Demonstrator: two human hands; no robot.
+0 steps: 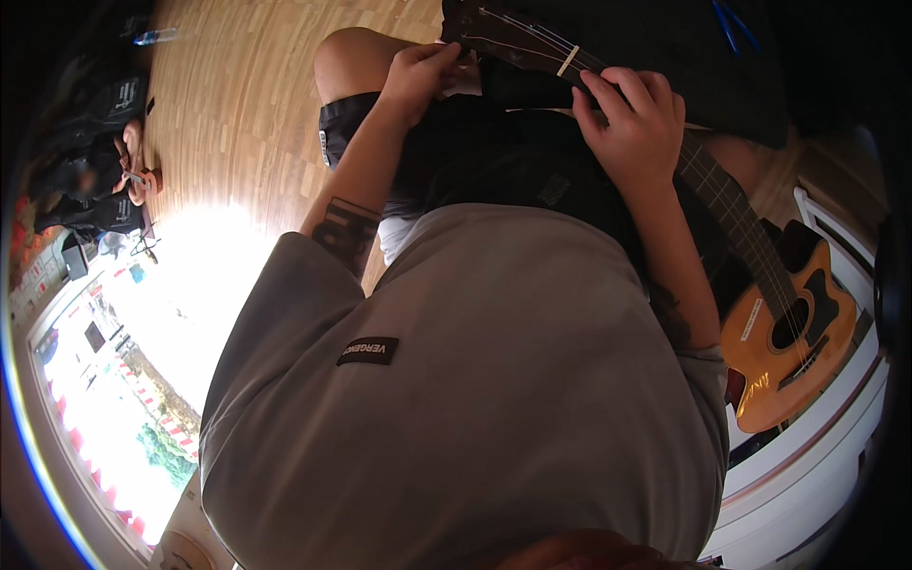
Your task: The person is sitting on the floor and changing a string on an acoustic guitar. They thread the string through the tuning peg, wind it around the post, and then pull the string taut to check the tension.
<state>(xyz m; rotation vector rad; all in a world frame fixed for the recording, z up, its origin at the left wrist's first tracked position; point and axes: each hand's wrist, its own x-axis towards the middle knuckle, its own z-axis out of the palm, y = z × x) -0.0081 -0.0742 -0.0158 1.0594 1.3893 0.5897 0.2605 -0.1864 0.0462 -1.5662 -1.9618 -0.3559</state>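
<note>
An acoustic guitar with a cutaway body point(755, 370) lies slantwise before me, its neck point(727, 192) running up to a dark headstock point(509, 39). Several strings cross the pale nut point(568, 61); on the headstock, one takes a separate slanting line. At the headstock's near edge, my left hand point(422, 80) pinches a small dark part that looks like a tuning peg, mostly hidden by the fingers. My right hand point(634, 117) curls over the neck just past the nut, thumb and index finger close together at the strings. Whether it pinches a single string is unclear.
Blue-handled pliers point(735, 27) lie on a dark surface point(698, 68) beyond the neck. White slatted furniture point(805, 456) stands beside the guitar body. Far left, a person holds a small stringed instrument point(148, 182). A plastic bottle point(154, 35) lies near the wooden floor point(235, 92).
</note>
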